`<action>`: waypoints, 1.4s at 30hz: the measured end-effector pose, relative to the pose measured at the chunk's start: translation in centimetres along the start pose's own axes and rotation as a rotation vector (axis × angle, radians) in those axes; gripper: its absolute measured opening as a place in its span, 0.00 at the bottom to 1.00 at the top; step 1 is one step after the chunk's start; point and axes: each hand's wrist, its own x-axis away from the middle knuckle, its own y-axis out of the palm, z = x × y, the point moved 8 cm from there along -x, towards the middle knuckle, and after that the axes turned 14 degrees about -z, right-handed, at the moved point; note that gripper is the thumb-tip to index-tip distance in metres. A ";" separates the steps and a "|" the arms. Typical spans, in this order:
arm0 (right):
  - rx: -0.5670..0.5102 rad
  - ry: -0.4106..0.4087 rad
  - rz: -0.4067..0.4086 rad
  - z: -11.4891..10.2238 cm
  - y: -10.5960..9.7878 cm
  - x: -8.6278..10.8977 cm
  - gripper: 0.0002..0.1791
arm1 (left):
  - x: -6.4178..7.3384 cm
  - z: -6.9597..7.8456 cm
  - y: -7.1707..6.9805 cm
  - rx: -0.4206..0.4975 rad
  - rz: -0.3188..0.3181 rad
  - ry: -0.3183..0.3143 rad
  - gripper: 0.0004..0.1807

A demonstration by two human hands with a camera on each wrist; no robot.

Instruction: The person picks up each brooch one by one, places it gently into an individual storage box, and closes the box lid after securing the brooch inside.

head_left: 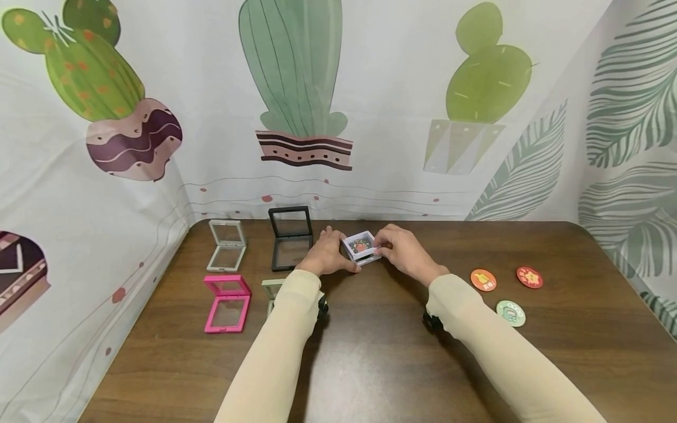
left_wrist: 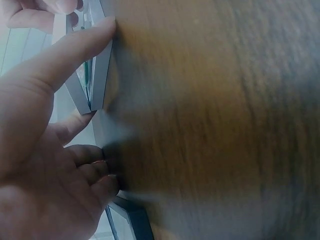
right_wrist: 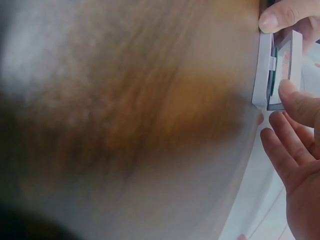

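Pinching the white frame (head_left: 362,257) from both sides, the two hands are working near the far edge of the wooden desk (head_left: 359,364), and I am watching over the feeds. The left hand (head_left: 327,254) is gripping it, thumb pressing on the edge of the lower half and the index finger bracing behind it. The right hand (head_left: 404,249) is holding the lid between thumb and fingers, and from the left wrist I am seeing the two halves standing slightly apart in a wedge. Through the clear window I am making out a dark insert (head_left: 361,244) with red on it.

Just beside the left hand, a black frame (head_left: 292,236) is standing with its lid raised. Farther left I am noting a silver-grey frame (head_left: 230,244), with a pink frame (head_left: 229,296) sitting nearer; a pale green frame (head_left: 272,283) is showing only partly, the left sleeve (head_left: 285,341) covering the rest. Over on the right, well apart from the white frame, three round badges are lying flat: orange (head_left: 483,280), red (head_left: 530,277) and light green, the green badge (head_left: 510,314) resting nearest me beside the right sleeve (head_left: 497,335). Behind everything, a cactus-print cloth (head_left: 391,117) is hanging.
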 end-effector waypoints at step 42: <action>-0.071 0.061 -0.128 1.1 0.8 -0.5 0.35 | -0.2 -0.2 0.3 0.018 0.014 -0.020 0.44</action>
